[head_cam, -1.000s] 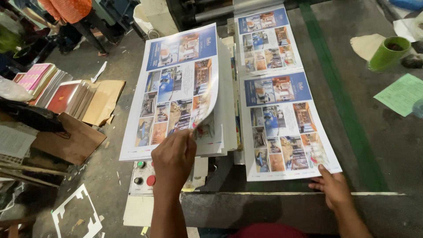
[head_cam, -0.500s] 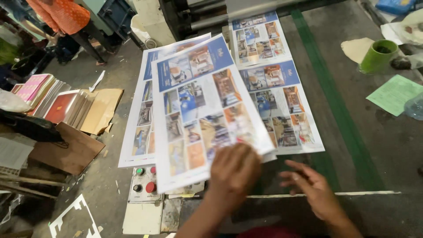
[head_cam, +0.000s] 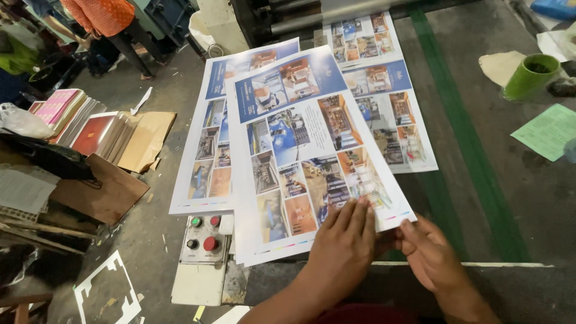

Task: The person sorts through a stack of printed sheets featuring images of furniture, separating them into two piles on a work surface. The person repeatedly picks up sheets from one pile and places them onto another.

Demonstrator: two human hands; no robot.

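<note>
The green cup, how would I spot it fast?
Look along the dark metal table to its far right corner. The green plastic cup stands there, upright and round, beside a flat pale green paper sheet, far from both hands.
</note>
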